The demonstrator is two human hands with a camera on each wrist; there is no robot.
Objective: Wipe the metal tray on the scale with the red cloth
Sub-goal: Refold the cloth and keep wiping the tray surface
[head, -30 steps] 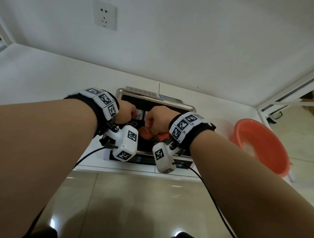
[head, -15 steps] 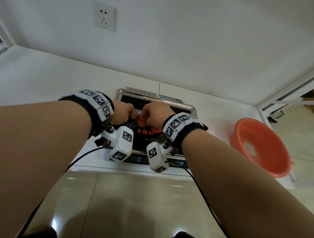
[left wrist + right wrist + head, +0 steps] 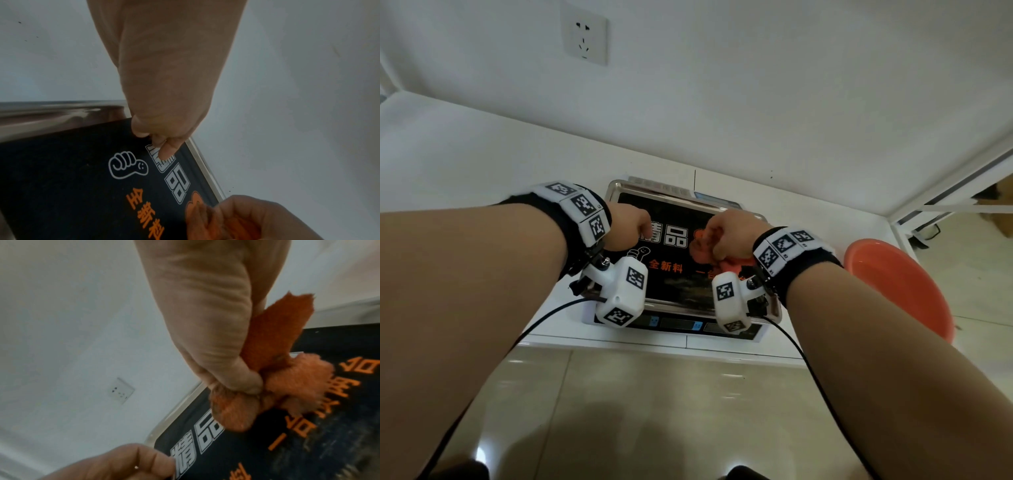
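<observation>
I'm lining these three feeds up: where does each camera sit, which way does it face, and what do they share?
Head: worn on the head, looking down over both forearms at the metal tray on the scale.
Left wrist: along the left hand, fingers curled over the tray.
Right wrist: along the right hand gripping the red cloth.
Shared: all show both hands and the tray.

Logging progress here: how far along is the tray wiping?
Done: red cloth picked up, bunched in right hand. In hand: cloth over the metal tray, right of centre; left hand curled, holding nothing. Left: smudges near the front edge suggest more wiping.
</observation>
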